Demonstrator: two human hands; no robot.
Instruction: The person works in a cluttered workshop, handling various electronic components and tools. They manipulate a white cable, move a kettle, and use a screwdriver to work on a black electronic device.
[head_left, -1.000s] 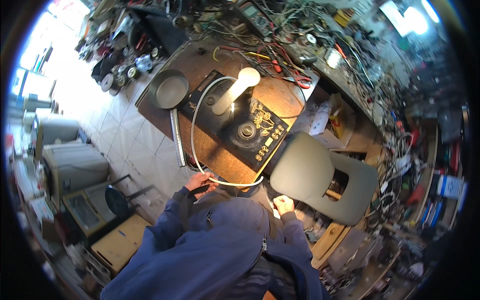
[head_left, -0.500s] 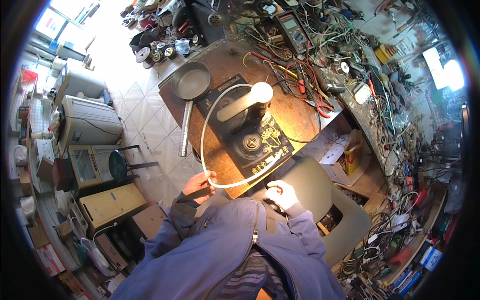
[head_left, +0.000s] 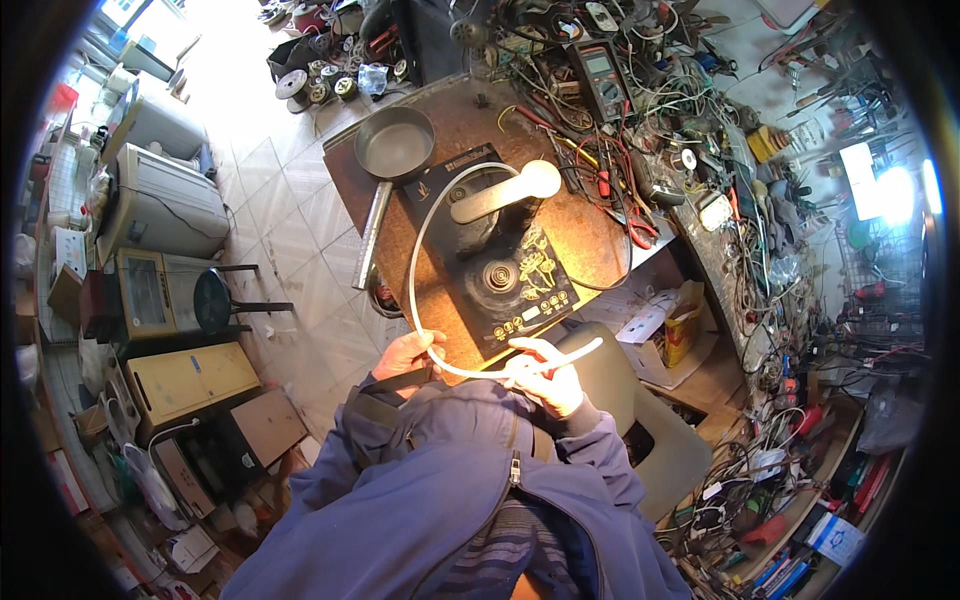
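Observation:
A thin white flexible tube (head_left: 412, 272) makes a wide curve over the table's left side and down to me. My left hand (head_left: 404, 354) is closed round its lower left bend. Close to its free end, my right hand (head_left: 556, 384) pinches the tube, whose tip sticks out to the right. The tube's far end lies by a pale lamp-like piece with a round head (head_left: 540, 178), and I cannot tell whether they are joined. Beneath them a black cooktop (head_left: 478, 300) with gold patterns lies on the brown table (head_left: 592, 228).
A grey frying pan (head_left: 395, 145) sits at the far left, its handle past the table edge. Pliers (head_left: 640, 232), wires and a multimeter (head_left: 602, 80) crowd the right bench. A grey-green chair (head_left: 660, 450) stands at my right, a dark stool (head_left: 212, 302) on the left.
My right hand has moved up and taken hold of the tube near its free end. That end has come off the cooktop's front and now points right. The view has shifted slightly.

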